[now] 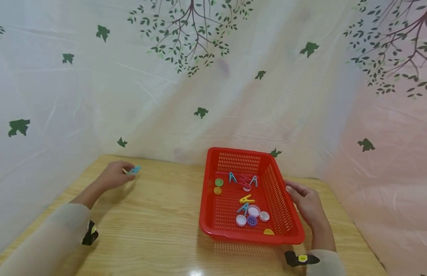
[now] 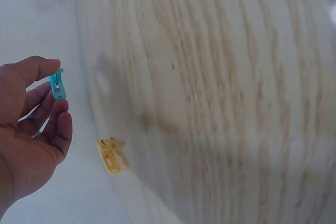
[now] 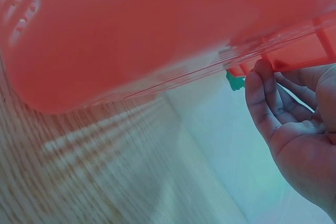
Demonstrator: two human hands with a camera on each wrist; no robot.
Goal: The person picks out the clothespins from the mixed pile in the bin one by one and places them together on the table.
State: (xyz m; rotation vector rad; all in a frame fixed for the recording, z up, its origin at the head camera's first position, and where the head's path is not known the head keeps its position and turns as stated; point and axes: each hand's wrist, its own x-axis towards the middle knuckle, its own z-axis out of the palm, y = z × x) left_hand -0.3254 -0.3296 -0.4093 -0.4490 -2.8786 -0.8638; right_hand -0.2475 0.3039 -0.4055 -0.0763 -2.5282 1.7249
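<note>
Above the table's far left part, my left hand (image 1: 116, 175) pinches a light blue clothespin (image 1: 133, 170) between thumb and fingers. In the left wrist view the same clothespin (image 2: 58, 86) points out from the fingertips. A yellow clothespin (image 2: 110, 156) lies on the table near that hand, close to the table's edge. My right hand (image 1: 307, 201) holds the right side rim of a red plastic basket (image 1: 206, 191). In the right wrist view its fingers (image 3: 260, 95) curl up under the rim, with the thumb partly hidden.
Inside the basket lie blue clothespins, a yellow clothespin (image 1: 247, 199), pink clothespins (image 1: 244, 180), and several bottle caps, among them a green cap (image 1: 219, 182) and a purple cap (image 1: 252, 220). A leaf-printed curtain (image 1: 158, 115) borders the wooden table (image 1: 158, 218) behind and at the sides.
</note>
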